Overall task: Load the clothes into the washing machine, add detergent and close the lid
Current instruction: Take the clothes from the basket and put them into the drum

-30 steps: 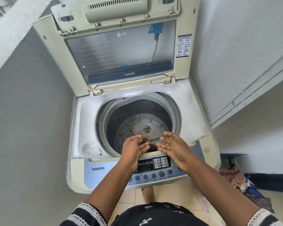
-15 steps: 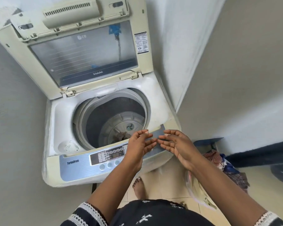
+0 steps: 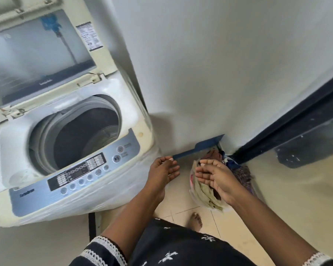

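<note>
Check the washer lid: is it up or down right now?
Up. The lid is raised behind the washing machine, and the drum opening shows fully uncovered.

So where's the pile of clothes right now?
In the head view, the clothes lie on the floor at right, beside the washing machine, in the wall corner, partly under the empty right hand.

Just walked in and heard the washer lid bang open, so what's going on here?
A person is loading laundry. The washing machine stands with its lid raised and its drum open; what lies inside cannot be made out. Both hands are empty and open: the left hand is beside the machine's front corner, and the right hand is above a pile of clothes on the floor by the wall. No detergent is in view.
</note>
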A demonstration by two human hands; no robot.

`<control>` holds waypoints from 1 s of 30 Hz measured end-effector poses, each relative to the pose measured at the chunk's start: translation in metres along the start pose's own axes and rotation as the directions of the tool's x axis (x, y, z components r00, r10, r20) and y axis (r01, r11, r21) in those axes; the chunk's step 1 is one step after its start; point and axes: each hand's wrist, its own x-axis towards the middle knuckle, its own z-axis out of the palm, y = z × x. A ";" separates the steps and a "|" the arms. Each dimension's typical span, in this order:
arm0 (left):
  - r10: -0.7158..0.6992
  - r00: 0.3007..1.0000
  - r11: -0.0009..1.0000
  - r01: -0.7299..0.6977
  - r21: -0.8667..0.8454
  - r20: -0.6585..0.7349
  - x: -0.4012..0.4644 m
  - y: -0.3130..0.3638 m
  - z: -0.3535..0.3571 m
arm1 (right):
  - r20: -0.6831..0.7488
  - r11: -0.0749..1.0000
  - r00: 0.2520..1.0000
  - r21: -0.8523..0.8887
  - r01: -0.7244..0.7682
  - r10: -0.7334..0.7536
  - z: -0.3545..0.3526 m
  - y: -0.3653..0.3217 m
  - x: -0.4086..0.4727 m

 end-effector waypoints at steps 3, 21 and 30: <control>-0.025 0.999 0.999 0.024 0.043 0.020 0.002 -0.011 0.026 | -0.045 0.998 0.998 0.049 -0.029 0.032 -0.036 0.005 0.000; -0.213 0.971 0.756 0.093 0.648 0.109 0.135 -0.083 0.093 | -0.270 0.966 0.944 -0.116 -0.229 0.192 -0.133 0.073 0.168; -0.258 0.955 0.653 0.060 0.755 0.148 0.231 -0.166 0.099 | -0.261 0.479 0.946 -0.817 -0.321 0.190 -0.163 0.164 0.277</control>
